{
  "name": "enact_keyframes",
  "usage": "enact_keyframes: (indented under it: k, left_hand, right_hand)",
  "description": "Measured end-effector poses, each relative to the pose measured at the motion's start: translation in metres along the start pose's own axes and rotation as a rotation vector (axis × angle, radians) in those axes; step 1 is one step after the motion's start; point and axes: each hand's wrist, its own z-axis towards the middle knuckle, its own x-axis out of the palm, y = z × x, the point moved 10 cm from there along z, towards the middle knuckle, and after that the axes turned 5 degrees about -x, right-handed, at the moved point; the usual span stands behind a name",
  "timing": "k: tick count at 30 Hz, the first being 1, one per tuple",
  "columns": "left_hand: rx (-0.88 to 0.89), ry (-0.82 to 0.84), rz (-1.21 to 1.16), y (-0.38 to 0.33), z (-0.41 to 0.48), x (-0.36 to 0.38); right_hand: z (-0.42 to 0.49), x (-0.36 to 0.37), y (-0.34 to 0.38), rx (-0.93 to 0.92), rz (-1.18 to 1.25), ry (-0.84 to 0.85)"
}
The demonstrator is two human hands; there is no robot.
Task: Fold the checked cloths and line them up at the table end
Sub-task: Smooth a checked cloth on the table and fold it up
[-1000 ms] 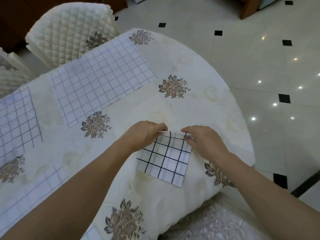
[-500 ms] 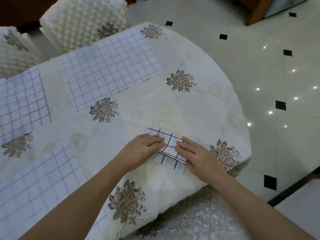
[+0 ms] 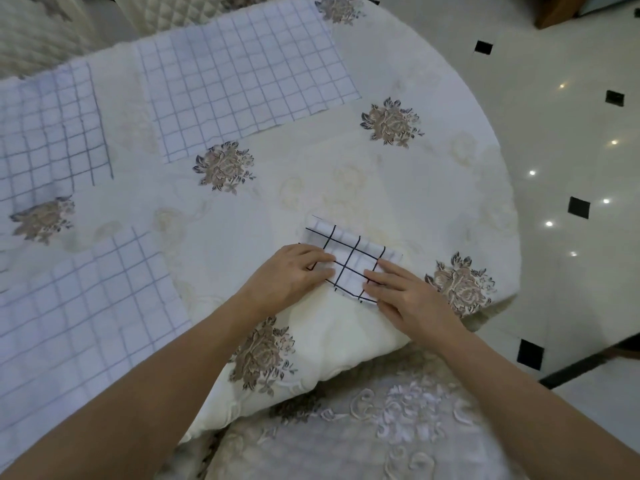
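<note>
A small folded white cloth with a black check [image 3: 349, 258] lies near the table's right end, close to the front edge. My left hand [image 3: 294, 275] rests flat on its left part and my right hand [image 3: 408, 299] lies flat on its right lower corner, fingers stretched out and pressing down. Both hands cover parts of the cloth. Three larger cloths with a pale blue check lie spread out flat: one at the back [image 3: 242, 74], one at the far left [image 3: 48, 133], and one at the near left [image 3: 79, 323].
The table [image 3: 450, 188] wears a cream cover with brown flower motifs and has a rounded right end. Quilted chairs [image 3: 41, 32] stand behind it, an embroidered seat [image 3: 381, 427] lies below my arms, and tiled floor [image 3: 571, 133] is to the right.
My hands brought the cloth's far edge down toward me, folding it into a smaller packet, and now lie flat on it. The view has tilted downward.
</note>
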Motion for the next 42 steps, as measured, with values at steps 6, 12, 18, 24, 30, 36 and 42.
enact_keyframes:
  k: [6, 12, 18, 24, 30, 36, 42]
  left_hand:
    - [0.017, 0.018, -0.017, -0.006, 0.002, -0.008]
    - [-0.043, 0.072, 0.005, -0.005, 0.001, -0.006]
    - [-0.177, 0.000, 0.117, -0.023, 0.034, -0.020]
    - [-0.097, 0.213, 0.284, -0.038, 0.058, 0.030]
    - [-0.034, 0.310, 0.216, -0.029, 0.047, 0.047]
    - [-0.212, 0.326, 0.223, 0.019, 0.047, 0.037]
    - [-0.259, 0.318, 0.242, 0.031, 0.048, 0.033]
  right_hand:
    - [-0.004, 0.004, -0.003, 0.021, 0.029, 0.022]
    - [-0.006, -0.001, 0.003, 0.035, 0.059, 0.019]
    - [-0.006, 0.001, 0.002, 0.053, 0.040, 0.036]
    - [-0.004, -0.004, 0.007, 0.003, -0.027, 0.022]
    - [-0.008, 0.003, 0.000, 0.039, -0.002, 0.049]
    - [-0.008, 0.005, -0.002, 0.044, 0.006, 0.044]
    - [-0.007, -0.003, -0.003, 0.085, -0.022, -0.041]
